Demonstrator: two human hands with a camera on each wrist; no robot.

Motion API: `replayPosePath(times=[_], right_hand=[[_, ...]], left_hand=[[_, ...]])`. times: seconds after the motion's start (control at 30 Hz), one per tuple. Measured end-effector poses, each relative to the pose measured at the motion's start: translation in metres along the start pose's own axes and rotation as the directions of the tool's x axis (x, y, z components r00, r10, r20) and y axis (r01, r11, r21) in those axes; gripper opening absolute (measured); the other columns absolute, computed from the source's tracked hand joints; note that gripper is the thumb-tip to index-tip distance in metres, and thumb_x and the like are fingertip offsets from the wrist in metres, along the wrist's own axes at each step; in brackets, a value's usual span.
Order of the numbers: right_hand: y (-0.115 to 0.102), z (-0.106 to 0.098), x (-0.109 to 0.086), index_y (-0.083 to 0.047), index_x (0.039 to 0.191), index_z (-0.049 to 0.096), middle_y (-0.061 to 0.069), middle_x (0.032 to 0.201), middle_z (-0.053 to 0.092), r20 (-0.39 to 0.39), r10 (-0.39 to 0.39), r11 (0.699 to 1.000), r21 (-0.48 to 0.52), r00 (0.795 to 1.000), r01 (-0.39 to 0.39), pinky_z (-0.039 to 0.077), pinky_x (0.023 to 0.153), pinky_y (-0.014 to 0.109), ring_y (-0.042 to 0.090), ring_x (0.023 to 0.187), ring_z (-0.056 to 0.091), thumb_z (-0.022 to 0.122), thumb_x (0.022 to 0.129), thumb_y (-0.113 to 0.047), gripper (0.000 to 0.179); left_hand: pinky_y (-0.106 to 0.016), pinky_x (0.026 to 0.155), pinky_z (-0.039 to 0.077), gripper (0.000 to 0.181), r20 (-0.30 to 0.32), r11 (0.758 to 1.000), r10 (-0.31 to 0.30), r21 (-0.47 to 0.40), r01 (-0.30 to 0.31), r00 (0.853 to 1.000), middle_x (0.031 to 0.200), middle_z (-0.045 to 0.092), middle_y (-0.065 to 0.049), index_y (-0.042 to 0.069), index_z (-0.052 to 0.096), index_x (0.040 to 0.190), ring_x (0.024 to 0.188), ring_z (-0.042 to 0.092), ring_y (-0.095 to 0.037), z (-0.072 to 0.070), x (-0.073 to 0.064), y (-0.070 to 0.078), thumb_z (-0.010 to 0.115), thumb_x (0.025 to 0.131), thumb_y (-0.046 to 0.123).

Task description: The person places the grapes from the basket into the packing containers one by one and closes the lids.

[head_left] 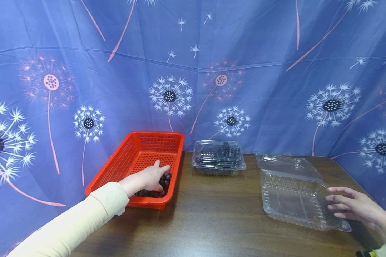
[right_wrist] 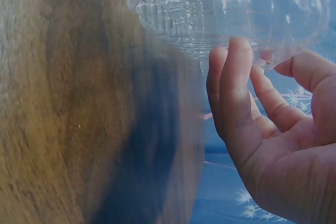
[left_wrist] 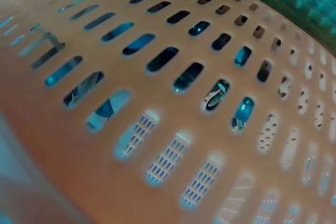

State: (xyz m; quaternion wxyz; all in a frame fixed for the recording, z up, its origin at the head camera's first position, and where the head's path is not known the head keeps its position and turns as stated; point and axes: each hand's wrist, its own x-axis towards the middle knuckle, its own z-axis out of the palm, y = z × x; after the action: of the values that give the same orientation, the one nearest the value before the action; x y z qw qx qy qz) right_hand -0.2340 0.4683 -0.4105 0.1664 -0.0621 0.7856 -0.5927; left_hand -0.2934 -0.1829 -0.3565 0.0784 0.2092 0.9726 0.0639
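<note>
My left hand reaches down into the near right corner of the red plastic basket, its thumb and fingers around dark grapes. In the left wrist view the slotted basket wall fills the picture, and dark glossy grapes show through the slots. My fingertips there are hidden. At the right, a clear plastic clamshell box lies opened out, lid to the back. My right hand is at its right side with fingers loosely extended; in the right wrist view the fingertips are right at the box's edge.
Between the basket and the opened box stands a closed clear clamshell box with dark grapes inside, near the back of the wooden table. A blue curtain with dandelion prints hangs behind the table.
</note>
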Motion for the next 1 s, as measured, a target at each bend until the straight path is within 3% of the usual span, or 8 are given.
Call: replayPosePath(times=[0.2,0.4,0.63,0.77,1.0], right_hand=[[0.000,0.001,-0.002,-0.040,0.108,0.059,-0.017,0.101,0.067,0.037,-0.065,0.996,0.068,0.997,0.062,0.056,0.071,0.037,0.014,0.089,0.068,0.035,0.101,-0.007,0.041],[-0.002,0.002,-0.002,-0.038,0.109,0.059,-0.017,0.101,0.067,0.009,-0.082,0.995,0.065,0.997,0.081,0.056,0.070,0.037,0.013,0.088,0.068,0.036,0.101,-0.007,0.040],[-0.007,0.005,-0.004,-0.037,0.110,0.059,-0.016,0.101,0.067,0.005,-0.107,0.991,0.082,0.994,0.106,0.056,0.070,0.036,0.014,0.088,0.068,0.035,0.101,-0.006,0.040],[-0.012,0.007,-0.006,-0.035,0.111,0.059,-0.014,0.101,0.068,-0.001,-0.141,0.983,0.117,0.990,0.140,0.056,0.069,0.036,0.015,0.088,0.069,0.034,0.101,-0.003,0.042],[-0.019,0.008,-0.007,-0.036,0.111,0.057,-0.014,0.101,0.068,-0.046,-0.156,0.987,0.041,0.987,0.158,0.056,0.067,0.037,0.014,0.087,0.069,0.036,0.101,-0.005,0.040]], left_hand=[[-0.043,0.072,0.049,0.059,0.017,1.000,0.015,0.018,-0.015,1.000,0.112,0.048,-0.016,0.016,0.052,0.121,0.083,0.058,-0.028,0.001,0.000,-0.003,0.079,0.069,0.017],[-0.046,0.083,0.048,0.054,0.020,0.998,0.041,0.036,-0.042,0.999,0.113,0.053,-0.012,0.015,0.052,0.119,0.096,0.058,-0.030,-0.001,-0.001,-0.006,0.077,0.071,0.016],[-0.044,0.079,0.048,0.042,-0.015,0.994,0.093,0.062,-0.092,0.996,0.093,0.055,-0.006,0.015,0.050,0.099,0.090,0.058,-0.026,-0.007,-0.002,-0.009,0.078,0.067,0.014],[-0.044,0.080,0.047,0.041,-0.012,0.994,0.090,0.067,-0.089,0.996,0.092,0.055,-0.004,0.015,0.049,0.098,0.092,0.057,-0.026,-0.011,-0.002,-0.012,0.078,0.068,0.014],[-0.041,0.074,0.046,0.041,-0.009,0.995,0.089,0.052,-0.088,0.996,0.091,0.055,-0.004,0.013,0.049,0.098,0.087,0.055,-0.023,-0.021,-0.003,-0.018,0.077,0.068,0.012]])
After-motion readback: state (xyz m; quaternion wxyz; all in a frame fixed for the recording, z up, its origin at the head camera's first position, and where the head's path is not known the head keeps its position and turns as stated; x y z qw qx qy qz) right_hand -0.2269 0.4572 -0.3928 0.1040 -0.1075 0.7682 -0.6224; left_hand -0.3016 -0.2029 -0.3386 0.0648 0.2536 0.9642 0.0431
